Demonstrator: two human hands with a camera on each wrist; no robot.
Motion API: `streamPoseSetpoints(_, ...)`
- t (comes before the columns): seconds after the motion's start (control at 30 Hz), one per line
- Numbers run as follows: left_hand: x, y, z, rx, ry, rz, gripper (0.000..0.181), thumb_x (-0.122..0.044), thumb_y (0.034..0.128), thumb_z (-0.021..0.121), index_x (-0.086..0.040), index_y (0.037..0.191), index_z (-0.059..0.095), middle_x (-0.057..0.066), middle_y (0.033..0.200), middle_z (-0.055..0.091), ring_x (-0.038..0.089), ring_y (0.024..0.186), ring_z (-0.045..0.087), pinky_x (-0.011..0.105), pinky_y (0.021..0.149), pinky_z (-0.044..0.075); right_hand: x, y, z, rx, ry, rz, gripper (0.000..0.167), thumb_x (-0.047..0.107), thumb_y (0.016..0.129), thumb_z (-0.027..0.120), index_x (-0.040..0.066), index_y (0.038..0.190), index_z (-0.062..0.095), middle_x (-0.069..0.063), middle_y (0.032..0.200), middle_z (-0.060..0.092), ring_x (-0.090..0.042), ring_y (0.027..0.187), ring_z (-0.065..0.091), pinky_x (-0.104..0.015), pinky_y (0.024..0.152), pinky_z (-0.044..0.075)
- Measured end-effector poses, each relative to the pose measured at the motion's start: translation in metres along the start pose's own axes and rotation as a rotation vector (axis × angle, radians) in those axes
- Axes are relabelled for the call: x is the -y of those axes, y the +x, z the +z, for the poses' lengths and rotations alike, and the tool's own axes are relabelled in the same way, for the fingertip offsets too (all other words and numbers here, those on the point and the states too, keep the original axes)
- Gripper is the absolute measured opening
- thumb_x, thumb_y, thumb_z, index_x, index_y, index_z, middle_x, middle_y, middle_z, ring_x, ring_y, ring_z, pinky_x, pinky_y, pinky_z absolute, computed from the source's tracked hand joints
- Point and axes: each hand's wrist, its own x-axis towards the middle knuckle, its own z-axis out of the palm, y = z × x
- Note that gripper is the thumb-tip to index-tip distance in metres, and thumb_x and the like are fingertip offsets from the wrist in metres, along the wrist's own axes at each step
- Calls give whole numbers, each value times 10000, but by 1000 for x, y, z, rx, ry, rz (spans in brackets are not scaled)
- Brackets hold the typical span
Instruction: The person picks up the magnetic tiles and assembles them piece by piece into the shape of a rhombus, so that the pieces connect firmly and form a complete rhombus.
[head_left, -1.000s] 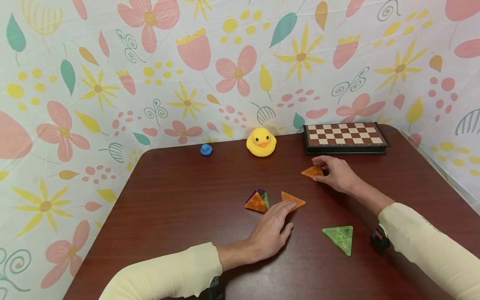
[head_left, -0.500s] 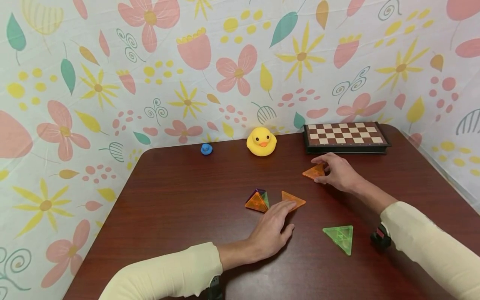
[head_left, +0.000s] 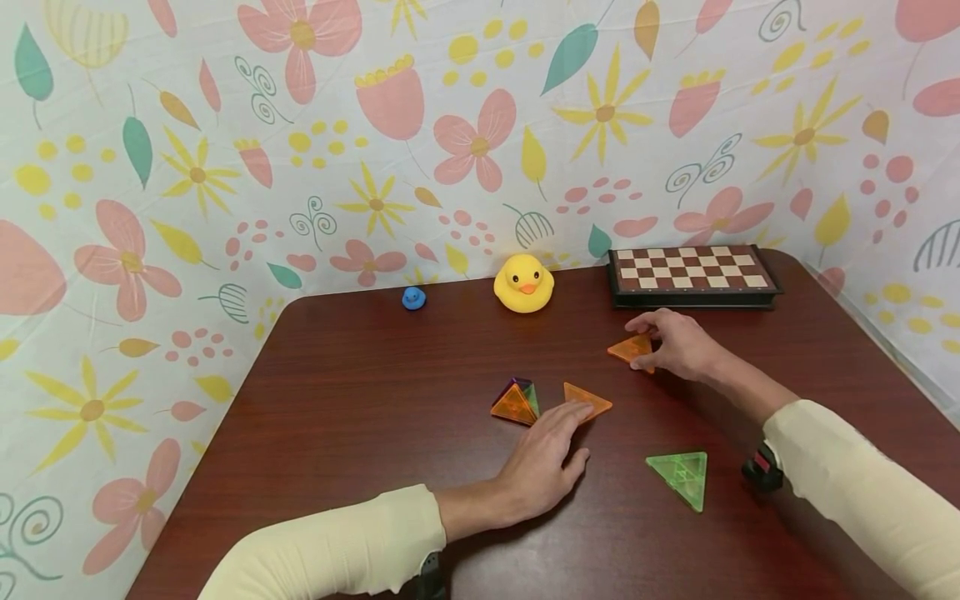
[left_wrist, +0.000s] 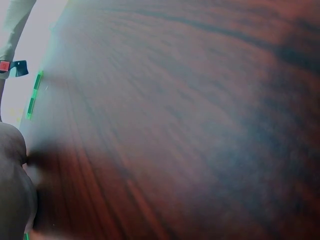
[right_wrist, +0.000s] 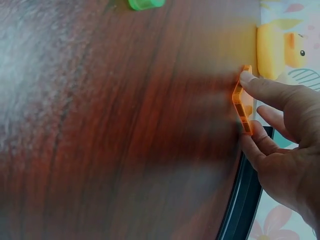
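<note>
In the head view, the right hand [head_left: 682, 346] pinches an orange triangular tile [head_left: 630, 349] by its edges; the right wrist view shows the same orange tile [right_wrist: 242, 102] between thumb and fingers. The left hand [head_left: 542, 469] lies with fairly straight fingers, its fingertips resting on a second orange tile [head_left: 585, 397]. Just left of those fingers sits a small cluster of orange, green and purple triangles [head_left: 514, 403]. A green triangular tile [head_left: 684, 477] lies flat between the two forearms. Only part of the left hand [left_wrist: 15, 180] shows at the left wrist view's edge.
At the back of the brown table [head_left: 360, 358] stand a small blue duck [head_left: 413, 298], a yellow duck [head_left: 524, 285] and a checkered board box [head_left: 692, 277], which is close behind the right hand. A flower-patterned cloth [head_left: 420, 167] hangs behind the table.
The right hand and its orange tile have shifted slightly right and toward the near side, with the tile turned a little. The left hand has stayed in place.
</note>
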Motion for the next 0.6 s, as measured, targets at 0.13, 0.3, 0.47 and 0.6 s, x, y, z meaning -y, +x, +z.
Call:
streamPoseSetpoints(0.13,0,0,0,-5,8,3,565,-150,1030,714,-51,1547,507,56,1570,531,185,1493,444,324,1190,400,0,-1,0,-14,-9,-5,536,80,870,891,-91,1317,651,-309,1249,584,-445,1076,605,-590,914,553)
streamPoseSetpoints(0.3,-1,0,-1,-9,13,9,561,-151,1028,717,-49,1541,513,62,1559,542,190,1486,454,323,1189,401,-2,-2,0,-13,6,0,583,98,875,891,-100,1356,626,-341,1299,584,-479,1110,626,-597,912,569)
streamPoseSetpoints(0.47,0,0,-1,-13,12,12,560,-145,1023,722,-48,1536,519,58,1558,545,191,1487,455,320,1192,396,-4,-2,0,-17,38,34,613,109,887,882,-108,1386,600,-312,1260,630,-457,1108,639,-587,925,567)
streamPoseSetpoints(0.6,0,0,0,-18,12,15,560,-142,1018,726,-43,1531,524,62,1555,549,196,1486,457,315,1196,388,-4,-1,0,-42,43,58,609,107,880,885,-107,1376,605,-238,1135,666,-360,1002,642,-482,837,579)
